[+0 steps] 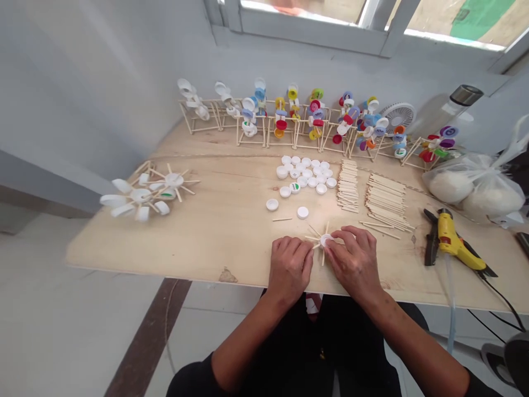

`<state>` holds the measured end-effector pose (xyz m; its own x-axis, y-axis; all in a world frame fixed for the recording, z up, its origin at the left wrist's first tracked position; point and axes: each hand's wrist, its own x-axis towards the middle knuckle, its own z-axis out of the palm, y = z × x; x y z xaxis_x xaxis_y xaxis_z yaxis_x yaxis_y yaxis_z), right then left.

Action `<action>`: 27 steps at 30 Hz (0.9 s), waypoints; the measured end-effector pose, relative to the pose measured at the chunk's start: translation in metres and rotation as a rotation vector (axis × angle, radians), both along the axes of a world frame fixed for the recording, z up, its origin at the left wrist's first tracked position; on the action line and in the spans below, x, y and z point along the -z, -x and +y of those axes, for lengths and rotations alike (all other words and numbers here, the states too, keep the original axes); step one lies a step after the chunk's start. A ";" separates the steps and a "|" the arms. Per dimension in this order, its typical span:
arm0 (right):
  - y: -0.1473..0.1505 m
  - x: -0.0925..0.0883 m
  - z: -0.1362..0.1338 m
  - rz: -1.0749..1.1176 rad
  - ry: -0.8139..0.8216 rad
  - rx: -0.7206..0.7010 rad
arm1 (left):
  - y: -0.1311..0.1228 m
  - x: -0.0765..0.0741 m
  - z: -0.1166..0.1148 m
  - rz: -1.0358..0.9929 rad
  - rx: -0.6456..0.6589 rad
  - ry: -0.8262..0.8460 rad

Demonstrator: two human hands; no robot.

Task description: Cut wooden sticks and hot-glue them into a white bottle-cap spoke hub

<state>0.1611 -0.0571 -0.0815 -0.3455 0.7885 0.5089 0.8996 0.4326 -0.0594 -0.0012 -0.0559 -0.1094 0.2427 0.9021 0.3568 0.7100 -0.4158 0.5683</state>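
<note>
Near the table's front edge lies a white bottle cap (326,240) with several thin wooden sticks spreading from its rim like spokes. My right hand (354,258) grips this cap between thumb and fingers. To its left, my left hand (290,262) pinches the end of one wooden stick (316,246) at the cap's side. A loose stick (282,219) and a white cap (303,213) lie just beyond my hands. Further back, several white caps (307,173) are grouped together, with piles of short sticks (347,186) and longer sticks (386,201) to their right.
A yellow glue gun (454,242) rests on its stand at the right, its cord running off the table. Finished-looking spoked cap wheels (140,196) sit at the left. Stick frames with coloured cap wheels (281,124) line the wall, near a bottle (454,110) and plastic bags (475,184).
</note>
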 end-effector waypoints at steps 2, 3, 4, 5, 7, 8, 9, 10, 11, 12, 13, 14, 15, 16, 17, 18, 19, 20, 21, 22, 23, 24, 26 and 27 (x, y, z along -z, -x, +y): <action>0.000 0.001 0.000 0.015 -0.023 -0.001 | 0.000 -0.001 -0.001 -0.031 -0.008 0.000; 0.000 0.001 0.000 0.025 -0.035 0.000 | 0.001 -0.001 -0.001 -0.054 -0.014 -0.001; 0.000 0.001 0.000 0.039 -0.046 0.002 | 0.002 -0.002 -0.002 -0.080 -0.022 -0.005; 0.000 0.001 -0.001 0.056 -0.053 0.004 | 0.003 -0.003 -0.003 -0.109 -0.032 -0.013; -0.001 0.001 -0.001 0.103 -0.056 0.007 | 0.005 -0.005 -0.007 -0.180 -0.058 -0.038; -0.001 0.001 -0.002 0.138 -0.053 0.008 | 0.007 -0.006 -0.009 -0.224 -0.072 -0.049; -0.001 0.001 -0.003 0.184 -0.046 0.013 | 0.008 -0.007 -0.012 -0.277 -0.087 -0.052; -0.001 0.000 -0.005 0.245 -0.028 0.020 | 0.010 -0.009 -0.015 -0.337 -0.101 -0.043; -0.001 -0.002 -0.007 0.324 0.004 0.029 | 0.011 -0.011 -0.018 -0.402 -0.114 -0.020; 0.000 -0.003 -0.009 0.428 0.055 0.043 | 0.012 -0.013 -0.021 -0.468 -0.126 0.014; 0.001 -0.005 -0.012 0.551 0.125 0.059 | 0.013 -0.015 -0.024 -0.530 -0.135 0.056; 0.002 -0.007 -0.015 0.690 0.205 0.079 | 0.013 -0.017 -0.027 -0.584 -0.139 0.103; 0.005 -0.009 -0.018 0.835 0.289 0.098 | 0.012 -0.020 -0.029 -0.626 -0.136 0.151; 0.008 -0.011 -0.021 0.975 0.367 0.116 | 0.011 -0.023 -0.031 -0.658 -0.124 0.198; 0.011 -0.013 -0.024 1.100 0.433 0.132 | 0.010 -0.026 -0.033 -0.681 -0.103 0.242; 0.014 -0.015 -0.027 1.202 0.487 0.141 | 0.008 -0.029 -0.035 -0.699 -0.079 0.280; 0.017 -0.016 -0.030 1.281 0.527 0.144 | 0.007 -0.032 -0.036 -0.713 -0.057 0.309; 0.020 -0.018 -0.032 1.339 0.554 0.141 | 0.005 -0.035 -0.037 -0.723 -0.039 0.329; 0.023 -0.019 -0.035 1.377 0.568 0.134 | 0.004 -0.037 -0.039 -0.732 -0.028 0.340; 0.025 -0.020 -0.037 1.400 0.568 0.125 | 0.003 -0.040 -0.040 -0.739 -0.024 0.345; 0.027 -0.021 -0.039 1.408 0.563 0.114 | 0.002 -0.042 -0.041 -0.745 -0.025 0.345; 0.029 -0.023 -0.041 1.405 0.549 0.104 | 0.001 -0.043 -0.042 -0.750 -0.029 0.345; 0.030 -0.025 -0.044 1.375 0.522 0.086 | 0.001 -0.046 -0.044 -0.765 -0.044 0.347; 0.031 -0.027 -0.046 1.354 0.506 0.076 | 0.001 -0.046 -0.045 -0.776 -0.055 0.348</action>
